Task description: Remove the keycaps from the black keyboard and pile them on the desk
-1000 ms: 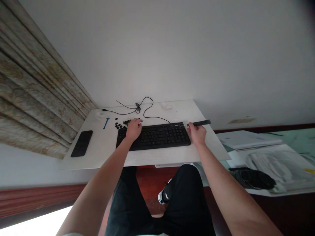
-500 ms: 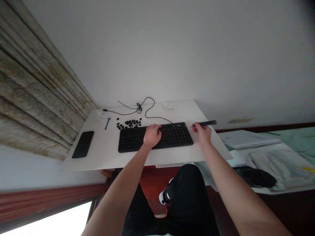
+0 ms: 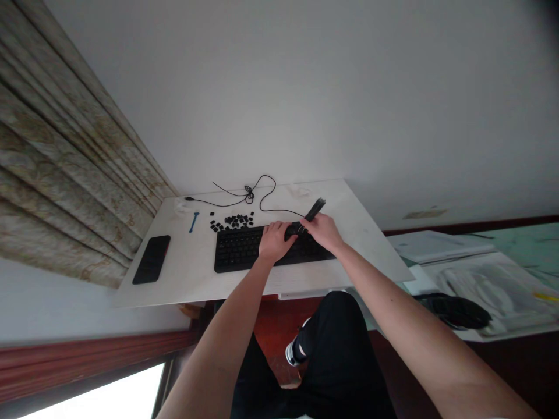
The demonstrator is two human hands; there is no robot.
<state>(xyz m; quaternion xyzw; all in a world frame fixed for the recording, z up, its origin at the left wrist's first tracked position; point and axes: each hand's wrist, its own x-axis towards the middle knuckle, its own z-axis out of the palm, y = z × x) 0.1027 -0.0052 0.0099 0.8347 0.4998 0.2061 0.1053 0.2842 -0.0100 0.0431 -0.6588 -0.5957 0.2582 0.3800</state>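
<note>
A black keyboard (image 3: 238,250) lies on the white table, its right half partly hidden by my hands. My left hand (image 3: 276,241) rests on the middle of the keyboard, fingers laid out along its far edge and thumb stretched toward the right hand. In my right hand (image 3: 324,231) is a slim black keycap puller (image 3: 315,209), gripped near its lower end. Thin light wires show at that end, close to the keys and the left thumb. Its upper end points up and away to the right. Behind the keyboard lie several loose black keycaps (image 3: 237,220).
Left of the keycaps is a small blue tool (image 3: 194,222). A black phone (image 3: 151,259) lies near the left edge of the table (image 3: 183,285). The keyboard's cable (image 3: 273,189) curls toward the wall. Papers and a dark bag (image 3: 456,310) are on a surface at right.
My right hand has moved left from beside the keyboard to over its right half, bringing the keycap puller, now tilted upward. My left hand stays on the keyboard, thumb stretched farther right.
</note>
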